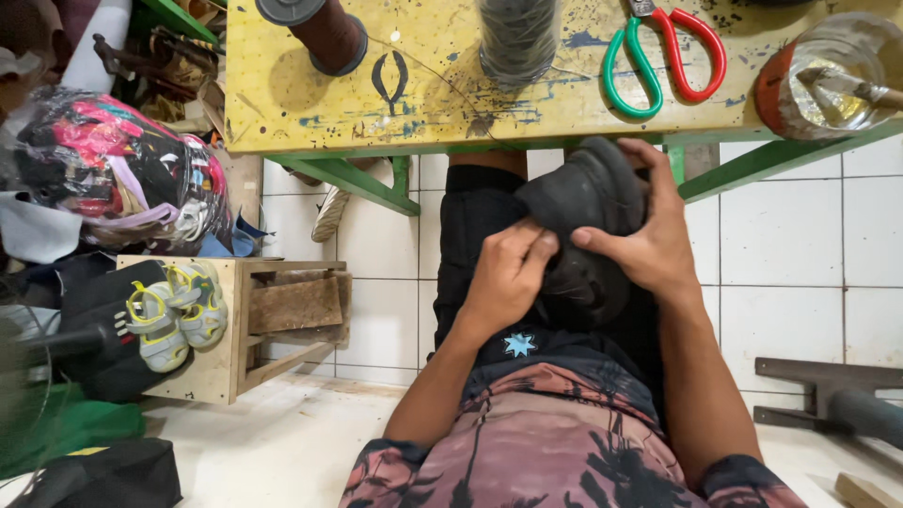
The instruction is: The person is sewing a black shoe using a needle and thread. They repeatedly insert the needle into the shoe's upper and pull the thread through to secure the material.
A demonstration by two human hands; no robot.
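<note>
A black shoe (585, 202) rests on my lap with its sole turned toward me, just below the edge of the yellow worktable (310, 113). My left hand (506, 277) grips the shoe's near side, fingers curled onto it. My right hand (649, 240) wraps over its right side, thumb pressed on the upper. Both forearms reach up from the bottom of the view over my dark shorts.
On the paint-stained yellow table lie red-and-green scissors (663, 56), a brown thread spool (324, 33), a dark spool (517, 38) and a glue pot (828, 80). At left, a wooden stand (282, 315) carries small yellow-grey sandals (179, 310); bagged goods (122, 169) pile above. White tiled floor below.
</note>
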